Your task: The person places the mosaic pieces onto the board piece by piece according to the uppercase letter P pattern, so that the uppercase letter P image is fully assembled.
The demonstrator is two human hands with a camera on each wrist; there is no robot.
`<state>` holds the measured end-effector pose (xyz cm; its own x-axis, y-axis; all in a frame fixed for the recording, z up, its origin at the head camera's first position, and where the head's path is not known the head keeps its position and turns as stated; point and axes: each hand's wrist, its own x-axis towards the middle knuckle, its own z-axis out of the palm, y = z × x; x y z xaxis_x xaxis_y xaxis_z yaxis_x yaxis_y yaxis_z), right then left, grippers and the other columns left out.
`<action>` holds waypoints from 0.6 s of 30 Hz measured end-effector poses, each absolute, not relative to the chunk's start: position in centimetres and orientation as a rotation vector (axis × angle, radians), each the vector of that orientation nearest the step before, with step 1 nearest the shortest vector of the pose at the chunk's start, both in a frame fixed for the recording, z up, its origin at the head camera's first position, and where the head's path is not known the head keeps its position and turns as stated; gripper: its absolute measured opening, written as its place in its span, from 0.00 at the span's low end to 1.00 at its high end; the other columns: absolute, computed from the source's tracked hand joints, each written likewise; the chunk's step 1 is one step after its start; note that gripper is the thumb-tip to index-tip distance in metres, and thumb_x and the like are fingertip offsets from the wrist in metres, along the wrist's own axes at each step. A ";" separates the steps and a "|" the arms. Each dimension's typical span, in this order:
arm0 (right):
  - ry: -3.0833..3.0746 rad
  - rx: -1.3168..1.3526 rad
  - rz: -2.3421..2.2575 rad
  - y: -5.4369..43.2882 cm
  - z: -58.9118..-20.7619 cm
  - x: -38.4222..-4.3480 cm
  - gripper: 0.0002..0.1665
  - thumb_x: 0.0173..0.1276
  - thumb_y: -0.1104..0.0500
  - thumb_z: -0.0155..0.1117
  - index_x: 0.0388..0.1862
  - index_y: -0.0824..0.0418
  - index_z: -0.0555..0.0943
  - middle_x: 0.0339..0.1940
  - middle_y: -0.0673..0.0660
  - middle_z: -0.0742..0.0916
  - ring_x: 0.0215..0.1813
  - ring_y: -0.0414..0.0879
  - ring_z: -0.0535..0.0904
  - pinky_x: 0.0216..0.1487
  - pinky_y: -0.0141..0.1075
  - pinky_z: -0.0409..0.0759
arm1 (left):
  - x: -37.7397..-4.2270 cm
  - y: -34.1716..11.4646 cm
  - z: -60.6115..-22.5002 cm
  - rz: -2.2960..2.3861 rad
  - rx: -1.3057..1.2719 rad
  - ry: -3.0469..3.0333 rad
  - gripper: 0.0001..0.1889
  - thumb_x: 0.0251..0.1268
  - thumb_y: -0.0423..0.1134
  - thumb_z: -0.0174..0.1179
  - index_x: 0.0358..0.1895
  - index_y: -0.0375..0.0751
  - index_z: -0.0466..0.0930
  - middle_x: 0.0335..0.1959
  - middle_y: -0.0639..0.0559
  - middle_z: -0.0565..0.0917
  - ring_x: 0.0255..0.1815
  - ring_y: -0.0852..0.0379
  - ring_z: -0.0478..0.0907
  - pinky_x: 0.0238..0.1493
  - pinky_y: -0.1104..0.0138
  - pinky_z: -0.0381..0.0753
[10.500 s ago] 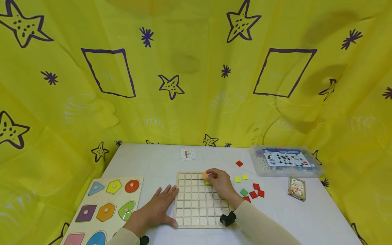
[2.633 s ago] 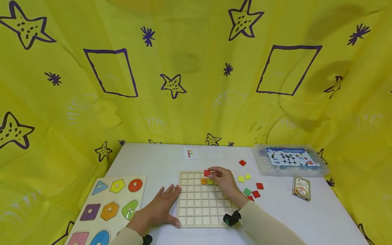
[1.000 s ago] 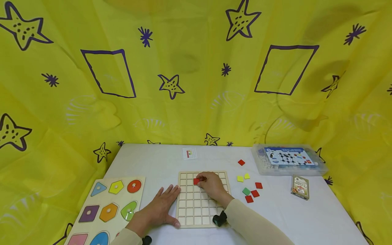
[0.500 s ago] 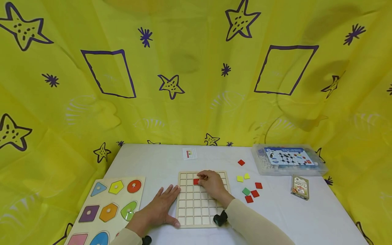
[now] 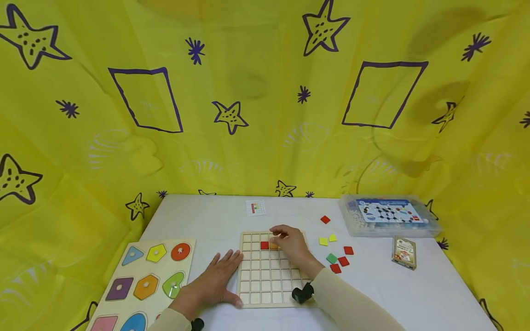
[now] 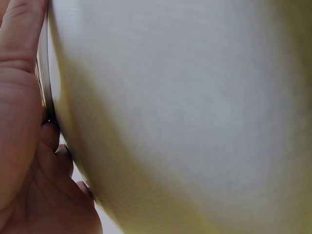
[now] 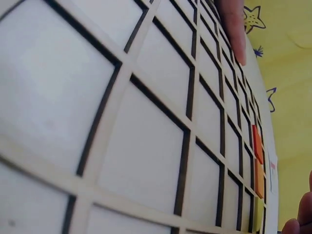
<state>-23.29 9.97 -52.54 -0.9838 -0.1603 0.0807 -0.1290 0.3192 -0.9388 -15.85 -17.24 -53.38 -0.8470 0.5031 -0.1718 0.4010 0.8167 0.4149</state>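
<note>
A wooden grid board (image 5: 266, 274) lies on the table. My left hand (image 5: 213, 280) rests flat by its left side, fingers spread along the edge and thumb near the lower corner. A red square tile (image 5: 264, 245) sits in the second row, with an orange tile (image 5: 273, 246) directly right of it. After these, a yellow tile (image 7: 258, 214) shows in the right wrist view; my hand hides it in the head view. My right hand (image 5: 292, 245) is just above these tiles, fingers loosely bent, thumb and index apart with nothing seen between them.
A small pattern card (image 5: 255, 208) lies behind the board. To the right are loose red tiles (image 5: 343, 261), yellow tiles (image 5: 323, 241) and a green tile (image 5: 331, 258). A clear plastic box (image 5: 389, 217) and small card box (image 5: 404, 253) stand farther right. A shape puzzle (image 5: 141, 269) lies left.
The orange and red tiles that my right hand held earlier now sit in the board's second row. My right hand has let go of the red one and drawn back rightward. The left hand stays put.
</note>
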 end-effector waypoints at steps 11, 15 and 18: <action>2.577 -0.206 -1.817 13.9 -51.9 -22.1 0.15 0.70 0.66 0.72 0.55 0.65 0.87 0.46 0.59 0.89 0.44 0.45 0.79 0.42 0.30 0.79 | -15.9 -17.2 -53.6 0.532 0.678 2.724 0.72 0.36 0.74 0.75 0.85 0.40 0.54 0.86 0.45 0.58 0.88 0.40 0.50 0.86 0.39 0.45; 2.633 -0.146 -1.774 16.5 -51.9 -21.6 0.15 0.70 0.67 0.72 0.55 0.64 0.87 0.46 0.59 0.89 0.45 0.44 0.79 0.43 0.30 0.78 | -15.8 -17.2 -53.5 0.547 0.679 2.723 0.72 0.36 0.74 0.75 0.85 0.40 0.54 0.87 0.45 0.58 0.88 0.40 0.49 0.86 0.39 0.45; 2.681 -0.092 -1.729 18.7 -51.7 -21.1 0.16 0.70 0.67 0.72 0.55 0.65 0.87 0.47 0.60 0.89 0.45 0.44 0.80 0.44 0.29 0.78 | -15.8 -17.2 -53.5 0.554 0.681 2.724 0.71 0.37 0.74 0.75 0.85 0.39 0.54 0.87 0.44 0.57 0.88 0.39 0.49 0.86 0.39 0.44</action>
<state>-21.07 18.66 -51.75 -0.9971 -0.0217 0.0732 -0.0756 0.4115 -0.9083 -15.76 -17.19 -53.49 -0.8502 0.4974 -0.1724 0.3907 0.8156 0.4268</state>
